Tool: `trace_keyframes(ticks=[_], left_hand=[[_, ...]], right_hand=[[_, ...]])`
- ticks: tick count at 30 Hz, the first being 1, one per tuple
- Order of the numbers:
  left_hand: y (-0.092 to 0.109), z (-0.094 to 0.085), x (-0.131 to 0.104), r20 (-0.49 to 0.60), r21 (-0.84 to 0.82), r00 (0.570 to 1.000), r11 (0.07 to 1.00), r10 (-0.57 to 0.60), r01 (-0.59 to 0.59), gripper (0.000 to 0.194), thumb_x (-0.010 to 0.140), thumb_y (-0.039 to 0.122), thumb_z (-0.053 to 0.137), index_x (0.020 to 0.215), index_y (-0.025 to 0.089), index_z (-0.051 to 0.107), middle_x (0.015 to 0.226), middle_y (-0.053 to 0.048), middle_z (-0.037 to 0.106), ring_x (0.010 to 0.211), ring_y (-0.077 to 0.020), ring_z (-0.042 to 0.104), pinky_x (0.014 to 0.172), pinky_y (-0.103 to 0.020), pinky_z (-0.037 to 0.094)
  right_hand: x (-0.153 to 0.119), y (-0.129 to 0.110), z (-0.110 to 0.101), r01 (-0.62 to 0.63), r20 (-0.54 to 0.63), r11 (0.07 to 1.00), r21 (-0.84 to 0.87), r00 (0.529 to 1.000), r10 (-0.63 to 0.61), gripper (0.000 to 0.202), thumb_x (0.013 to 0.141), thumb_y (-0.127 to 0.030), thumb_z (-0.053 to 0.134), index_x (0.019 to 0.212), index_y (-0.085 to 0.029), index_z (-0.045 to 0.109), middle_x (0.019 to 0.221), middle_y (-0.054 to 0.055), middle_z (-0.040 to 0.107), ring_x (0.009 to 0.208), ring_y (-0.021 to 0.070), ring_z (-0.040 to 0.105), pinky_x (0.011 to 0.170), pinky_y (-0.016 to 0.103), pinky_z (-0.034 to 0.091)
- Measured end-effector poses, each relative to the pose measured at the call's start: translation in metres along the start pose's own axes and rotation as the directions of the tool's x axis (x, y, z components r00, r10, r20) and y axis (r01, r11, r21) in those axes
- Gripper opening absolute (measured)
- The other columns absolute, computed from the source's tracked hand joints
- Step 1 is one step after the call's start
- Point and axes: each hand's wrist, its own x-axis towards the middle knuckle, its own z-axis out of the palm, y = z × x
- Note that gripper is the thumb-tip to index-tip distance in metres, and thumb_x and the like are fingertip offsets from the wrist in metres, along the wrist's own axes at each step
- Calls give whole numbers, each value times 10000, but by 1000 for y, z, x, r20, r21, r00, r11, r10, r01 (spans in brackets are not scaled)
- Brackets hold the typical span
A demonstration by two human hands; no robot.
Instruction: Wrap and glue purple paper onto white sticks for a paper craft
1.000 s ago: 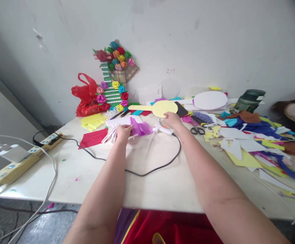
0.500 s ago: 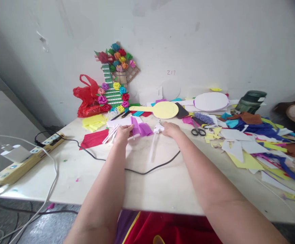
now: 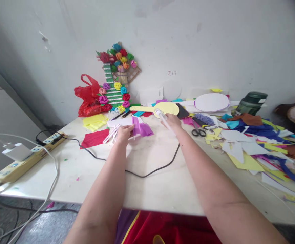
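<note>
My left hand [image 3: 124, 134] is closed on a piece of purple crepe paper [image 3: 143, 129], with the tip of a thin white stick poking out beneath it. My right hand [image 3: 173, 122] grips a white hot glue gun [image 3: 159, 112], and a long translucent glue stick [image 3: 168, 124] sticks out of it back toward my wrist. A black cord [image 3: 147, 176] loops across the table below both hands. Beside my left hand lie several white paper sticks [image 3: 111, 133] and a red crepe paper sheet [image 3: 94, 138]. Behind the glue gun is a yellow paddle-shaped cutout [image 3: 171, 107].
Yellow crepe paper [image 3: 95, 122] and a red plastic bag [image 3: 87, 96] are at the back left, near a green flower-decorated craft [image 3: 113, 96]. A power strip [image 3: 27, 159] lines the left edge. Scissors [image 3: 198, 132], paper scraps [image 3: 244, 161] and a green bottle [image 3: 252, 103] are on the right.
The glue gun has risen and turned in my right hand, so its glue stick now points back toward my wrist. My left hand and the purple paper have stayed nearly still.
</note>
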Motion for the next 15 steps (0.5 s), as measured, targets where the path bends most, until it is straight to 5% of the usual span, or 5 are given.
trace_keyframes(ticks=[3,7,11,15], left_hand=[[3,2,-4,55,13,998,1000,-14,13,277,517,323,737,642,113,609,497,8,556,478,-104,536,533,-234,446],[4,6,-8,168,48,986,999,-14,6,338,491,368,756,645,107,604,517,3,556,473,-89,516,530,-224,425],[6,10,-12,287,90,958,996,-19,-7,360,483,395,762,637,109,605,529,3,556,480,-82,505,537,-223,414],[6,13,-14,367,124,929,992,-38,-9,348,509,407,754,616,119,590,512,16,535,468,-75,487,531,-221,397]], right_hand=[[1,-8,9,-15,0,936,351,1000,16,268,654,-302,589,884,-169,624,784,65,652,724,188,605,564,238,422],[-6,-22,19,-76,80,661,747,997,23,274,636,-230,593,892,-132,590,607,14,597,478,100,512,408,191,355],[-12,-32,23,-125,113,418,900,992,53,281,586,-167,637,855,-122,569,562,-26,574,355,42,378,356,188,329],[-13,-34,26,-138,117,277,951,989,90,310,558,-170,684,841,-121,568,558,-47,560,336,33,372,357,195,347]])
